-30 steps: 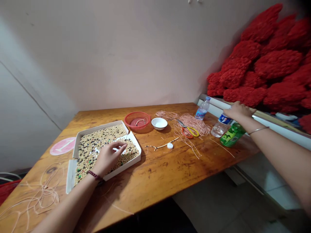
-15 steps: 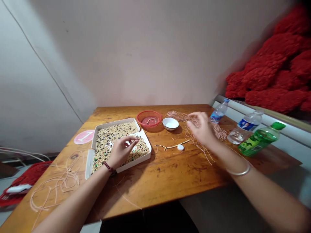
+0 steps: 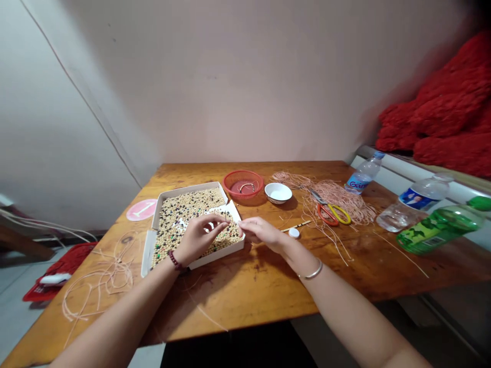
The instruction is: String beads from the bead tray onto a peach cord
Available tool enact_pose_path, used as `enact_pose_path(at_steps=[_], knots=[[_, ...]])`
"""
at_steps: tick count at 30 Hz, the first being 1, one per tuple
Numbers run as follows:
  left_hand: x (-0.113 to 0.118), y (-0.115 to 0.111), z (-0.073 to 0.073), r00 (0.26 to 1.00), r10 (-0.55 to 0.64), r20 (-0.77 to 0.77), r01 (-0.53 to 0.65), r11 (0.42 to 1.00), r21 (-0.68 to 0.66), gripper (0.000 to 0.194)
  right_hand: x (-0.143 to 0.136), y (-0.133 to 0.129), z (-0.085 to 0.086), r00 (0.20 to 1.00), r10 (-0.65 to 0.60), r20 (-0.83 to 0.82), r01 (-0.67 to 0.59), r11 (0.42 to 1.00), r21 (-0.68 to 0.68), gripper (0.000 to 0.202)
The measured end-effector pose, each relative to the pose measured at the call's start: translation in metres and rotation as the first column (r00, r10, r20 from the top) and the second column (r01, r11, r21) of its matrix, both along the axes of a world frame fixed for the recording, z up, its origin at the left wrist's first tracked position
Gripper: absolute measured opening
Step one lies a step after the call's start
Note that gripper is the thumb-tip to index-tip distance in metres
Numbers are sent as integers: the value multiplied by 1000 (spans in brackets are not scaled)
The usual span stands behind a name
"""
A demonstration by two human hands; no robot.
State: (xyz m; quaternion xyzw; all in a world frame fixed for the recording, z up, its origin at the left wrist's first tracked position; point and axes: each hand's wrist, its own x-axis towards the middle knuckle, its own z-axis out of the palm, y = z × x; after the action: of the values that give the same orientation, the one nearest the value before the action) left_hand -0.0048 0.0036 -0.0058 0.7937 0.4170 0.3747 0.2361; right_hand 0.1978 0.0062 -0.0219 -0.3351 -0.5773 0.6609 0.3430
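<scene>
On wooden tabletop (image 3: 268, 286), white bead tray (image 3: 161, 204) sits left of centre, full of beads. Left hand (image 3: 197, 236) over tray's near right part, fingertips pinched on thin cord, barely visible. Right hand (image 3: 261, 232) just beside tray's right corner, fingers curled; grip cannot be told. Beaded strand (image 3: 295, 225) and white cap (image 3: 294, 233) just right of it. Behind: red basket (image 3: 243, 183), white bowl (image 3: 278, 192), scissors (image 3: 330, 212) on cord pile (image 3: 345, 197). 3 bottles (image 3: 418, 202) at right edge.
</scene>
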Motion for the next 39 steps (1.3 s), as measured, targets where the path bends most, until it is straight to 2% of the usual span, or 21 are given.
enact_pose_path(at_steps=[1,3,7,12,15,19,23,31,34,39], knots=[[0,0,-1,1000,24,0,-24,1000,6,29,5,-1,3,999,-3,-42,1,999,-46,36],[0,2,-2,996,91,-4,-91,996,18,30,16,0,9,975,-100,-198,79,990,-114,34],[-4,8,-5,982,156,-109,-154,988,22,34,34,6,21,869,-249,-427,181,964,-194,28],[-7,14,-12,946,161,-281,-174,984,-22,31,39,10,23,775,-346,-529,265,937,-226,22],[-7,13,-13,929,150,-339,-176,983,-48,28,36,10,21,760,-340,-554,235,938,-254,19],[-5,12,-10,935,140,-325,-164,985,-47,31,32,10,18,767,-340,-543,214,935,-283,19],[-3,9,-7,937,132,-324,-143,990,-10,33,24,6,15,824,-347,-448,284,937,-203,23],[2,4,0,991,-106,-79,91,980,-179,29,0,-5,8,891,-326,-316,285,944,-169,23],[2,3,-1,982,-184,-37,173,963,-205,28,-11,-9,2,931,-282,-233,276,959,-61,24],[5,0,-1,958,-250,-139,214,950,-228,31,-23,-11,-11,951,-264,-158,291,940,178,27]])
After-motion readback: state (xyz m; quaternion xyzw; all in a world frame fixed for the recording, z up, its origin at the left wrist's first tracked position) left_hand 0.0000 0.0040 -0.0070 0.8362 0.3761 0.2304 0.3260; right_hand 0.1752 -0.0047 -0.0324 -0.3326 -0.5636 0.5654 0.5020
